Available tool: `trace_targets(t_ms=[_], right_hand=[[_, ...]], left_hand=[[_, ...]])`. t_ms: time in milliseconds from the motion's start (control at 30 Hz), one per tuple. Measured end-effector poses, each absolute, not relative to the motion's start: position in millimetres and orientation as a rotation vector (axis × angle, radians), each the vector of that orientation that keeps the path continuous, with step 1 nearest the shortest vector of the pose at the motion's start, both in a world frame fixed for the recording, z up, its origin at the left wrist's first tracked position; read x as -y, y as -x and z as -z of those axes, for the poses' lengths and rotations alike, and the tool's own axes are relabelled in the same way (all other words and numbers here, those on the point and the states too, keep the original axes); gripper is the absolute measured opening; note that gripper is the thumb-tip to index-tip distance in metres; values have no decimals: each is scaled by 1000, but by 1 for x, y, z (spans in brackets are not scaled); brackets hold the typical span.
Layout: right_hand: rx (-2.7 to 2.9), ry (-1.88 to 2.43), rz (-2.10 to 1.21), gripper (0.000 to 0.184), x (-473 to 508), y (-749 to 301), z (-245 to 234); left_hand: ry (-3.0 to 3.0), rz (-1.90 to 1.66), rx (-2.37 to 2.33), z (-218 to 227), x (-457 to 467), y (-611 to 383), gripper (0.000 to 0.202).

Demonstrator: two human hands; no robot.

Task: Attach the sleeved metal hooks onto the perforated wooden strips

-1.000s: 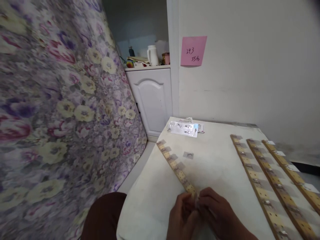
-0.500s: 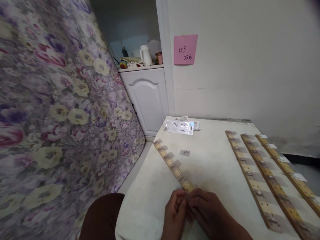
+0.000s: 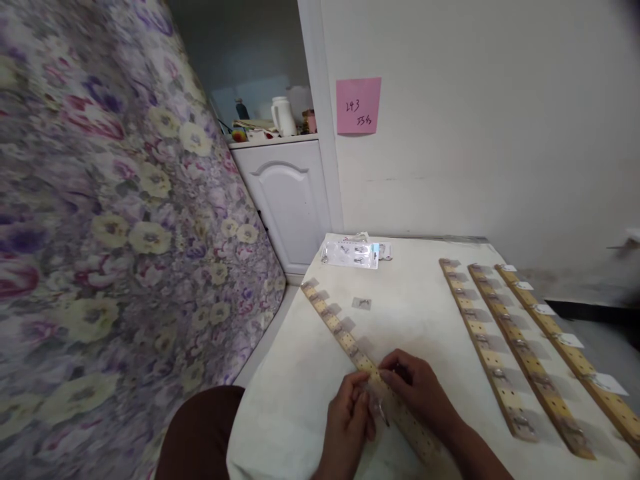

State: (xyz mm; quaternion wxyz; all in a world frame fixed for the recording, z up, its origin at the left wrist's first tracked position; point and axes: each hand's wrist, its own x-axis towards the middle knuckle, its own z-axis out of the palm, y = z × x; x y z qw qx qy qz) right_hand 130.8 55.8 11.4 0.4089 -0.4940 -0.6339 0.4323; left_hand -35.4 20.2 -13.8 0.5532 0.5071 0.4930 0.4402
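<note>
My left hand (image 3: 349, 410) is closed on a small clear plastic card (image 3: 375, 403), which carries a thin shiny metal piece. My right hand (image 3: 417, 387) has thumb and fingertips pinched together over the near part of a wooden strip (image 3: 349, 343); whether anything sits between them is too small to make out. The strip slants across the table from far left to near right. Pairs of small holes run along it, and several clear cards with metal pieces stand on its far part. Its near end passes under my right hand.
Three similar strips with cards lie at the right, one of them (image 3: 480, 340) nearest my right hand. A small clear card (image 3: 362, 303) lies beyond my hands. Clear plastic packs (image 3: 350, 253) lie at the table's (image 3: 415, 300) back edge. A floral curtain (image 3: 125, 233) hangs left.
My hands have moved slightly apart. The clear card with its metal piece now shows at my left fingers, and more of the strip's near part is visible. The view has shifted slightly.
</note>
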Motion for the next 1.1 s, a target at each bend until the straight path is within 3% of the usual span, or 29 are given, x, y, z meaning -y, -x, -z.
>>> trace_targets(t_ms=[400,667,967,1100], right_hand=[[1533,1095,-1408,10,-53,-125,-8],[1277,1139,-1410,24,-61,-132,1],[1186,1313,-1235,12,-67,-124,19],[1192,1345,-1249,10,-65,-123,22]], left_hand=[[-1318,-1022,-1188,9,-18,39,42],[-1197,-1071,-1137,12,-18,33,39],[-1492,-1024,-1525,12,-24,43,14],[-1815,-936,-1558,10,-28,45,17]])
